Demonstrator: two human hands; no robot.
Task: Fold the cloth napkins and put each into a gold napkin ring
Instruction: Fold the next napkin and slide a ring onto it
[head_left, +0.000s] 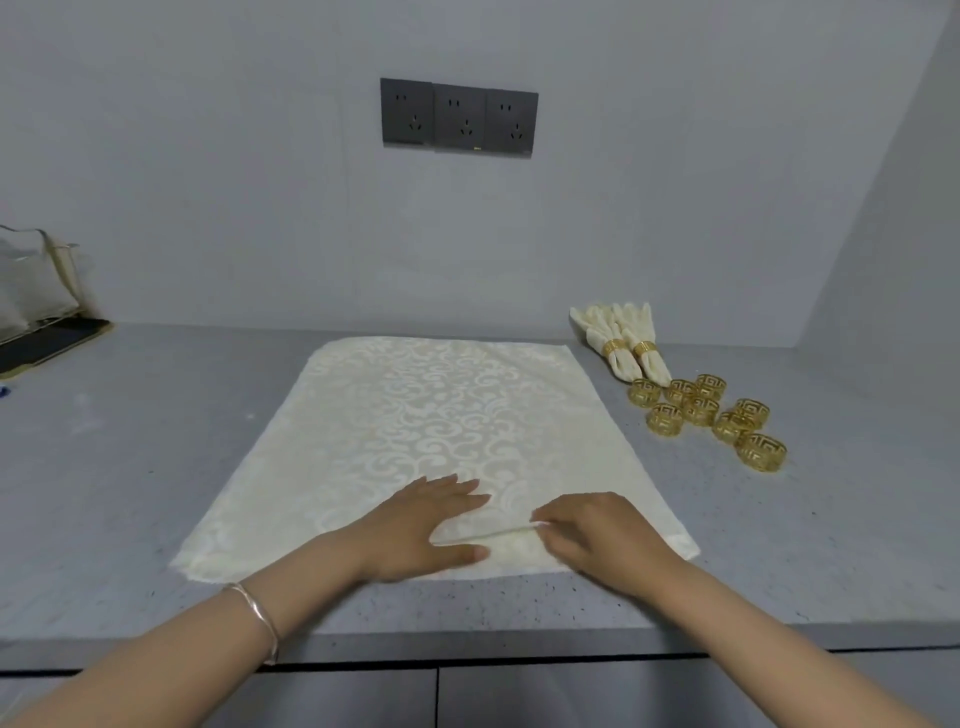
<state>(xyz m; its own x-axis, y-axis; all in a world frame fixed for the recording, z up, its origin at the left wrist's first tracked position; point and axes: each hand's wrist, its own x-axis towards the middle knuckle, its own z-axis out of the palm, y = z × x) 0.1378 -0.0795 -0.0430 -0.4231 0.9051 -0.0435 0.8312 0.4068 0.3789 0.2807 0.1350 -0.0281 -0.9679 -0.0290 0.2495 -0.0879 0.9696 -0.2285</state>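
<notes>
Left hand (426, 530), bracelet (260, 618) on wrist, lies flat on the napkin (415, 415) at its near edge: fingers straight, together, thumb splayed. Right hand (602, 535) just beside it, fingertips pinching a raised crease of napkin. Napkin spread on counter (130, 441). Loose gold rings (701, 410) right of napkin, two ringed napkins (623, 343) off its far-right corner.

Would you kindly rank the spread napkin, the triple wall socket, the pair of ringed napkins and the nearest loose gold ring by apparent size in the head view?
1. spread napkin
2-3. triple wall socket and pair of ringed napkins: these look alike, so unranked
4. nearest loose gold ring
</notes>
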